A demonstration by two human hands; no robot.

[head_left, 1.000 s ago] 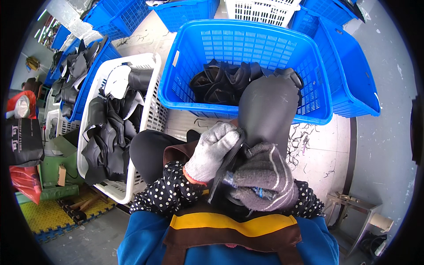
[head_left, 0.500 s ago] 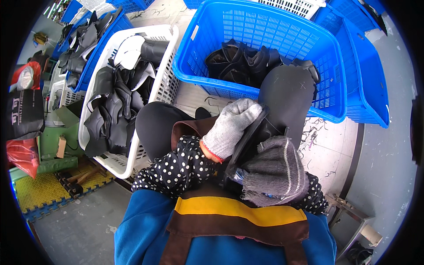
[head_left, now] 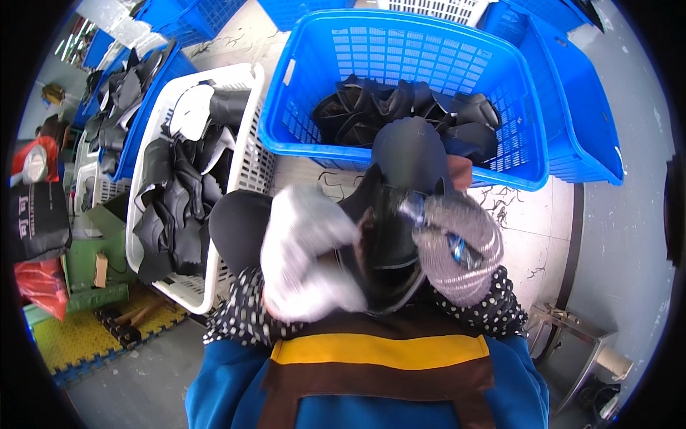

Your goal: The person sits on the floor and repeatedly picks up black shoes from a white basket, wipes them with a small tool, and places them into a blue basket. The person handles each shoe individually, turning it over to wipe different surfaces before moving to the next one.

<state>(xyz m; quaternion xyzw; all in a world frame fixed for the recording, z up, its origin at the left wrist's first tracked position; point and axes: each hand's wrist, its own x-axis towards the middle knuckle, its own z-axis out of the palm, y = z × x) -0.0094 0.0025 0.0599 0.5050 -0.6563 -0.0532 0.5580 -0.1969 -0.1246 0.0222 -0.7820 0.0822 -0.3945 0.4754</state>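
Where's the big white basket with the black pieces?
In the head view, the big white basket is at the left, beside the person's left knee, with the big blue basket to its right.

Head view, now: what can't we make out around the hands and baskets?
All head view:
- Left hand: blurred in its white glove; finger positions unclear.
- Shiny item at the right hand: small, blurred, partly covered by the grey glove; kind unclear.
- Black piece between the hands: left side hidden behind the white glove.
- Far white basket: cut off by the top edge.
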